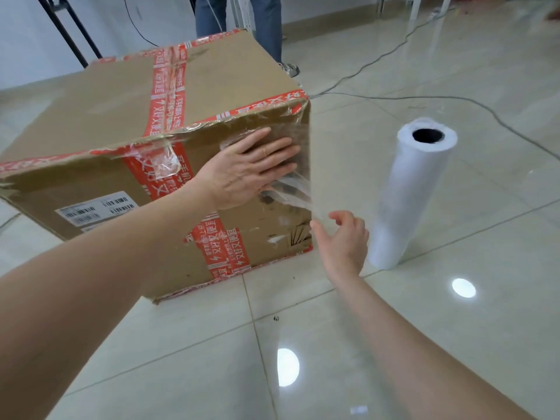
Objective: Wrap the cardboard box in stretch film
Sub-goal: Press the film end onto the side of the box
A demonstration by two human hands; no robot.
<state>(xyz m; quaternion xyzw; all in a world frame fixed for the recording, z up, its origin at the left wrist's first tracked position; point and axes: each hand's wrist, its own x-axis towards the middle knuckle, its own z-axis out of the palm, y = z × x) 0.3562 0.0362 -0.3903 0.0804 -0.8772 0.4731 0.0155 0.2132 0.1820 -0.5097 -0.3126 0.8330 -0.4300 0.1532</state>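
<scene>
Nearest, the right hand [342,241] is held just beside the lower right corner of the box [91,116], fingers loosely curled; whether the film [298,197] is pinched by them cannot be told. A bunched strand of film is stretched from those fingertips up to the box's near face, where it is pressed flat by the left hand [251,168], fingers straight and spread. The roll [409,192] is stood upright on the tiled floor [394,344], apart from the box, which is bound with red tape [165,86] and set on the same floor. Behind it, a person's legs [266,22] and cables [394,50] are seen
</scene>
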